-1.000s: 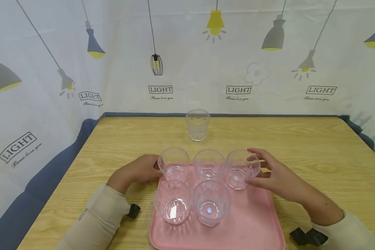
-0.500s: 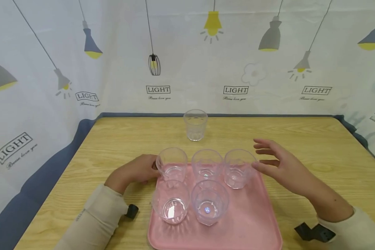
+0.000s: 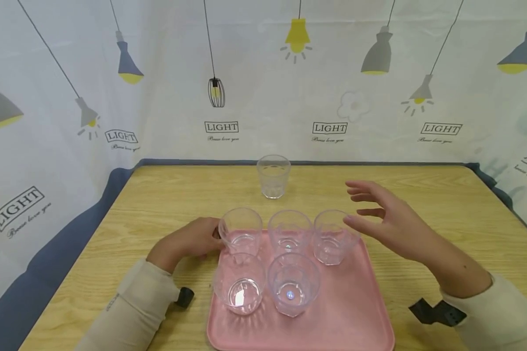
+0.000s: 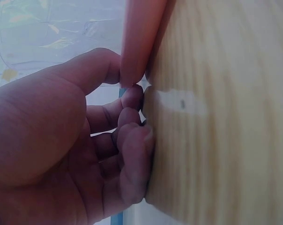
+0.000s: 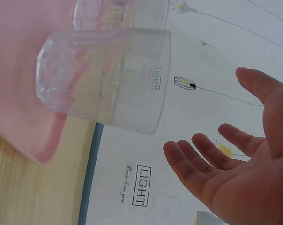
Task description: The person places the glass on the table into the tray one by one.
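Note:
Several clear plastic cups stand upright on a pink tray (image 3: 347, 317). Three form the back row: left cup (image 3: 240, 225), middle cup (image 3: 290, 226) and right cup (image 3: 329, 236). In front stand another cup (image 3: 240, 280) and its neighbour (image 3: 293, 280). My left hand (image 3: 196, 237) is at the tray's back left edge; the left wrist view has the thumb and curled fingers of this hand (image 4: 80, 131) pinching the tray rim (image 4: 139, 42). My right hand (image 3: 391, 224) hovers beside the back right cup, fingers spread, holding nothing. The right wrist view shows a gap between hand (image 5: 244, 173) and cup (image 5: 132, 79).
A lone clear cup (image 3: 273, 178) stands on the wooden table (image 3: 180, 195) behind the tray. Beyond the table's far edge hangs a white curtain (image 3: 268, 63) printed with lamps. Each wrist wears a black device.
My right hand has let go of the back right cup, drawn off to the right, then risen towards the far side. The left hand stays at the tray edge.

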Available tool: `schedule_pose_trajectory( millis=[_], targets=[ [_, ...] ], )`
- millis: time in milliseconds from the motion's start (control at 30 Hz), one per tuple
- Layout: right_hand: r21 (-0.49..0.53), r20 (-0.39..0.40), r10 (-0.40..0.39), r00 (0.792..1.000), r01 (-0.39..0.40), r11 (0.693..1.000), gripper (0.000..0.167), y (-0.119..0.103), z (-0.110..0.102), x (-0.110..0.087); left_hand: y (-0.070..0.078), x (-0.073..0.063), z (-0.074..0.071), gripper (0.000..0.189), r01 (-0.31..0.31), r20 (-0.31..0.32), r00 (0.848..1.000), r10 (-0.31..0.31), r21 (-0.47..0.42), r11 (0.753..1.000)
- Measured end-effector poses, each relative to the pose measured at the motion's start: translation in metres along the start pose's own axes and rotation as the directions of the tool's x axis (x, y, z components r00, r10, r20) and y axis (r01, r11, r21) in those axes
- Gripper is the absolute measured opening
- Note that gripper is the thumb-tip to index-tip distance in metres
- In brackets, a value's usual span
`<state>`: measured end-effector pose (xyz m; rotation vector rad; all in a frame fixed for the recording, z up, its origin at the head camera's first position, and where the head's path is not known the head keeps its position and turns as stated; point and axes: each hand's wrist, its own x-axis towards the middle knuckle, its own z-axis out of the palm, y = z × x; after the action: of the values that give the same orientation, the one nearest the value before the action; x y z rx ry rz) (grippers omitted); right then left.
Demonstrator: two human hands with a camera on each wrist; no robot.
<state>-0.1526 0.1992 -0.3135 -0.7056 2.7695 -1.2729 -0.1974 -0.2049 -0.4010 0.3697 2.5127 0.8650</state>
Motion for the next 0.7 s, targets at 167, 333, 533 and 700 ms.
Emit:
schedule_pose_trajectory(
  millis=[167, 333, 533, 700],
  targets=[
    [-0.021, -0.002, -0.042, 0.999, 0.042, 0.999, 0.065, -0.011, 0.0, 0.009, 0.001, 0.0, -0.001, 0.017, 0.002, -0.001, 1.0, -0.002, 0.004, 1.0],
    [-0.049, 0.002, -0.074, 0.997, 0.074, 0.996, 0.065, -0.025, 0.0, 0.021, 0.0, -0.001, -0.001, 0.019, -0.003, -0.001, 1.0, 0.003, 0.006, 1.0],
    [-0.064, 0.022, -0.113, 0.993, 0.114, 0.991, 0.064, -0.038, -0.003, 0.037, 0.0, -0.001, 0.0, 0.018, -0.012, -0.002, 1.0, 0.012, 0.0, 1.0],
    [-0.099, 0.034, -0.115, 0.993, 0.118, 0.988, 0.065, -0.046, -0.006, 0.052, 0.001, -0.001, 0.0, 0.018, -0.008, -0.001, 1.0, 0.008, -0.001, 1.0]
  ],
)
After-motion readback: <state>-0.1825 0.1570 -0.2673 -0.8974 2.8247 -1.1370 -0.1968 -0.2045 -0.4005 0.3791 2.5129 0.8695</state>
